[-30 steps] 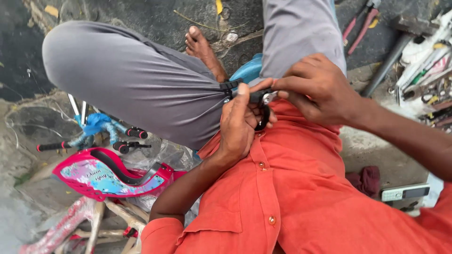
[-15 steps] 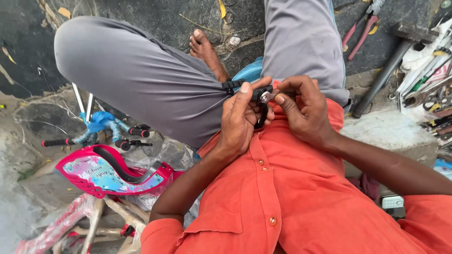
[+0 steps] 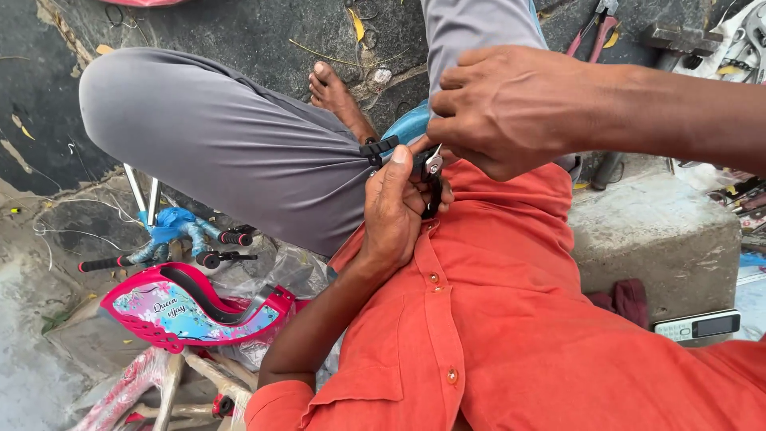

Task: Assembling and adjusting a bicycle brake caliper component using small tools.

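I sit cross-legged in grey trousers and an orange shirt. My left hand [image 3: 399, 209] grips a small black brake-lever part [image 3: 380, 148] with a metal piece [image 3: 432, 164], held against my lap. My right hand [image 3: 499, 108] comes in from the right and closes its fingers over the top of the same part. The hands touch each other around it, and most of the part is hidden by them.
A pink child's bicycle part [image 3: 187, 307] and blue-wrapped handlebars [image 3: 171, 231] lie on the ground at lower left. Red-handled pliers [image 3: 594, 28] and other tools lie at top right. A phone [image 3: 698, 326] rests by a concrete block [image 3: 654, 231].
The camera has come closer. My right hand has shifted up and over the part, its forearm now stretched across from the right edge. My left hand stays clamped on the part.
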